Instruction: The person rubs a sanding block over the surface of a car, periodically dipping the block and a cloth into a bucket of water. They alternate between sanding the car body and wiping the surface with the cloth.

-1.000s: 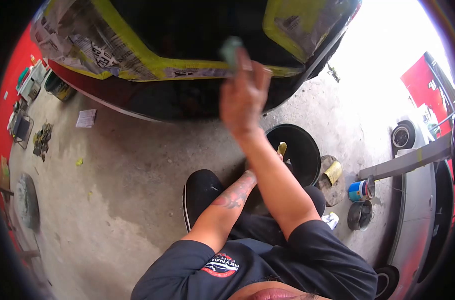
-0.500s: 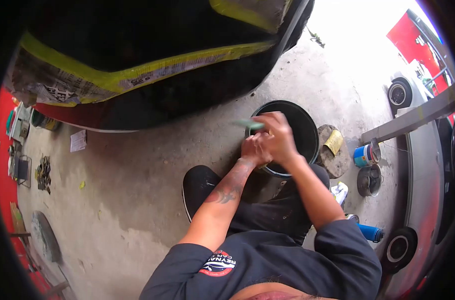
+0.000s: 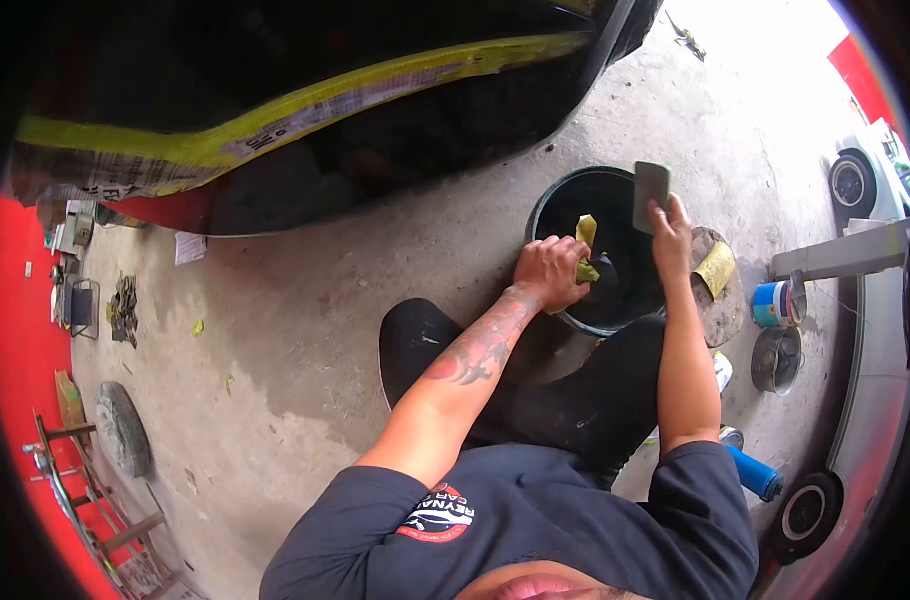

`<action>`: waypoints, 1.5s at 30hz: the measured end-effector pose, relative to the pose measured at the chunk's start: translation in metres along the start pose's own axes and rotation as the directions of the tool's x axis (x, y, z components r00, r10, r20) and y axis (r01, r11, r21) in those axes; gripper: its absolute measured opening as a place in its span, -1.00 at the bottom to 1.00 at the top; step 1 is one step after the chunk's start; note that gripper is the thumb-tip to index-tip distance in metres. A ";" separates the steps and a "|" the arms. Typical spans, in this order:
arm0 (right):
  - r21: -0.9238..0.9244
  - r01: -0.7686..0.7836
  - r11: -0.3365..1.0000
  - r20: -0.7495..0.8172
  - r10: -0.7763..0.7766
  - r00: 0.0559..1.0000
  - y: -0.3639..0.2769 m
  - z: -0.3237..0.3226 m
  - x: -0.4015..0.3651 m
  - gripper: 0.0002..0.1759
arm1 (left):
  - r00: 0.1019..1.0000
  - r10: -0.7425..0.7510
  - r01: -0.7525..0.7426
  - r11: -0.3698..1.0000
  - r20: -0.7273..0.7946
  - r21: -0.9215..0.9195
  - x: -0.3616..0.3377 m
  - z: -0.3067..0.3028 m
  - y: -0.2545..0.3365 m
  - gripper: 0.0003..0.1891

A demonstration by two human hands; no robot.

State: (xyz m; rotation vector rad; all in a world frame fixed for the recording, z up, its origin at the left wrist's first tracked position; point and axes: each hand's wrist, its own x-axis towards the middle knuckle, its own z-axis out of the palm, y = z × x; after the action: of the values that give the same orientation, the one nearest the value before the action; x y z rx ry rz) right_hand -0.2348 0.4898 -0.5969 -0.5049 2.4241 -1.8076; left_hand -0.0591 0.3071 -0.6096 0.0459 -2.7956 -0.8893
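Note:
My left hand [image 3: 553, 272] is closed around a crumpled yellow sheet [image 3: 586, 232] that looks like sandpaper, over the near left rim of a dark round bucket [image 3: 607, 195]. Part of the sheet sticks up past the fingers and a bit shows below them. In my right hand [image 3: 672, 238] is a flat grey-green block [image 3: 651, 195], like a sanding block, held upright by its lower edge at the bucket's right side. The hands are apart. Inside, the bucket is dark, and its contents are hard to make out.
A black car body panel with yellow masking tape [image 3: 415, 82] overhangs at upper left. Right of the bucket, a round stone [image 3: 720, 315] bears a curled yellow sheet [image 3: 715, 270]. Beyond are a blue-and-white can [image 3: 772, 304], a metal pot [image 3: 776, 360] and a blue bottle [image 3: 753, 472].
My hands, together over the bucket half a second ago, have separated. The right has moved right with the grey-green block; the left keeps the yellow sheet. The view has shifted.

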 end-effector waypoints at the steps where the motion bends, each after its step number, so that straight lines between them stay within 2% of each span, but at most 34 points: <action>1: -0.169 0.068 0.983 0.000 -0.069 0.998 -0.005 0.005 -0.004 -0.66 | 1.000 0.001 -0.001 1.000 -0.016 0.002 0.000 0.001 -0.001 -0.55; 3: -0.291 0.117 0.950 0.026 -0.114 0.993 -0.024 0.010 -0.015 -0.64 | 1.000 0.001 -0.001 1.000 -0.025 -0.003 0.000 0.003 0.001 -0.55; 5: -0.331 0.137 0.934 0.072 -0.119 0.990 -0.023 0.009 -0.015 -0.63 | 1.000 -0.001 0.001 1.000 -0.009 -0.013 0.001 -0.001 0.003 -0.55; 6: -0.392 0.098 0.915 0.079 -0.073 0.994 -0.036 0.008 -0.018 -0.62 | 1.000 -0.014 0.014 1.000 0.008 -0.005 0.001 -0.004 0.004 -0.56; 9: -0.351 0.012 0.936 0.106 0.027 0.994 -0.033 0.003 -0.018 -0.60 | 1.000 0.011 -0.011 1.000 -0.009 -0.008 0.001 -0.002 0.003 -0.57; 13: -0.363 -0.018 0.932 0.100 0.058 0.993 -0.032 0.004 -0.022 -0.49 | 0.999 0.038 -0.037 0.999 -0.036 0.009 0.003 0.001 0.002 -0.58; 14: -0.378 -0.052 0.924 0.134 0.110 0.985 -0.032 0.003 -0.022 -0.41 | 0.999 0.038 -0.037 0.999 -0.039 0.016 0.004 0.002 0.001 -0.58; 17: -0.458 -0.073 0.886 0.182 0.174 0.968 -0.038 0.001 -0.025 -0.37 | 0.999 0.040 -0.039 0.999 -0.035 0.025 0.004 0.003 0.002 -0.57; 18: -0.471 -0.034 0.882 0.192 0.140 0.971 -0.036 0.002 -0.026 -0.34 | 0.999 0.040 -0.039 0.999 -0.026 0.023 0.004 0.002 0.003 -0.57; 21: -0.490 -0.073 0.868 0.272 0.233 0.934 -0.034 -0.002 -0.026 -0.34 | 0.998 0.050 -0.049 0.998 -0.035 0.036 0.004 0.002 0.001 -0.56; 22: -0.454 -0.006 0.891 0.293 0.156 0.943 -0.030 -0.001 -0.027 -0.36 | 0.998 0.059 -0.057 0.998 -0.038 0.037 0.004 0.002 0.002 -0.56; 23: -0.462 0.018 0.887 0.313 0.144 0.939 -0.023 -0.002 -0.026 -0.37 | 0.999 0.039 -0.038 0.997 -0.015 0.065 0.005 0.003 0.003 -0.56; 25: -0.488 -0.001 0.873 0.319 0.179 0.931 -0.025 -0.002 -0.026 -0.40 | 0.998 0.022 -0.028 0.995 0.059 0.099 0.007 -0.001 0.008 -0.55; 26: -0.437 0.003 0.899 0.320 0.152 0.935 -0.027 -0.003 -0.027 -0.41 | 0.998 0.015 -0.022 0.994 0.060 0.107 0.006 -0.001 0.009 -0.55; 28: -0.473 0.005 0.881 0.295 0.153 0.943 -0.030 -0.002 -0.028 -0.40 | 0.998 0.032 -0.038 0.991 0.049 0.127 0.008 0.003 0.007 -0.55; 29: -0.466 0.049 0.883 0.295 0.103 0.950 -0.031 -0.003 -0.028 -0.40 | 0.998 0.053 -0.058 0.988 0.039 0.141 0.008 0.004 0.005 -0.56; 33: -0.436 0.006 0.900 0.252 0.116 0.961 -0.042 -0.005 -0.029 -0.38 | 0.998 0.065 -0.067 0.990 0.024 0.127 0.007 0.007 0.002 -0.55; 36: -0.551 -0.027 0.834 0.154 0.133 0.979 -0.041 -0.006 -0.031 -0.35 | 0.996 0.084 -0.081 0.991 -0.028 0.102 0.006 0.007 0.004 -0.57; 37: -0.643 -0.024 0.766 0.120 0.132 0.984 -0.040 -0.007 -0.029 -0.31 | 0.996 0.082 -0.080 0.992 -0.021 0.101 0.005 0.007 0.005 -0.57; 40: -0.615 -0.023 0.788 0.035 0.056 0.998 -0.031 -0.012 -0.025 -0.32 | 0.998 0.057 -0.056 0.993 -0.012 0.108 0.006 0.007 0.004 -0.56; 41: -0.535 -0.007 0.845 0.020 0.021 1.000 -0.024 -0.012 -0.023 -0.37 | 0.999 0.044 -0.043 0.993 -0.002 0.114 0.006 0.007 0.005 -0.56; 43: -0.440 0.011 0.898 0.086 0.030 0.996 -0.020 -0.016 -0.019 -0.42 | 1.000 0.021 -0.023 0.992 0.015 0.123 0.007 0.005 0.008 -0.58; 44: -0.441 0.024 0.897 0.124 0.035 0.992 -0.017 -0.016 -0.018 -0.46 | 0.998 -0.015 0.006 0.989 0.061 0.150 0.007 0.005 0.006 -0.41; 45: -0.464 0.025 0.885 0.195 0.075 0.978 -0.017 -0.011 -0.015 -0.47 | 0.998 -0.032 0.023 0.989 0.060 0.144 0.006 0.004 0.009 -0.32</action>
State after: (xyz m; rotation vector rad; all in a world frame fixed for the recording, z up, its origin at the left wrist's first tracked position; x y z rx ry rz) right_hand -0.2193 0.5001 -0.5802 -0.6525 2.6854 -1.0789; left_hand -0.0658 0.3158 -0.6066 0.0806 -2.9193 -0.7056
